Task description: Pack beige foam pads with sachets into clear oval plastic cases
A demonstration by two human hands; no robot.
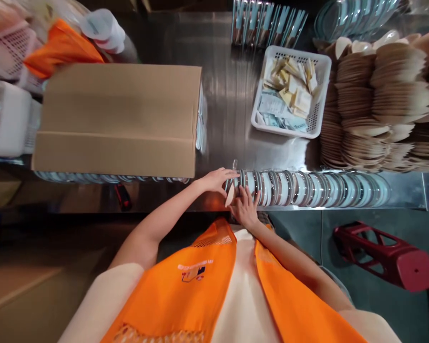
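Stainless steel counter (221,109) stretches beyond both hands, and a big brown cardboard box (117,114) sits beyond and to the left of the left hand. Next in size, a long row of round, clear and pale-blue discs on edge (303,189) runs rightward from the hands along the counter's near rim. From my remote seat I judge that light fingertip pressure suits them best: a hard squeeze could tip the discs, and the near rim leaves little margin. I would let the right hand steady the row while the left deals with its end. The right hand (246,207) has its fingers spread wide over the row's near side; the left hand (214,181) is narrower, thumb and fingers slightly parted at the left end, and I cannot tell whether they grip anything. Between the hands, by the left thumb, a pale, leaf-shaped, wooden-looking piece (230,195) leans; what supports it is unclear to me. Smallest, a clear, thin strip (235,164) pokes out just beyond the left fingertips.
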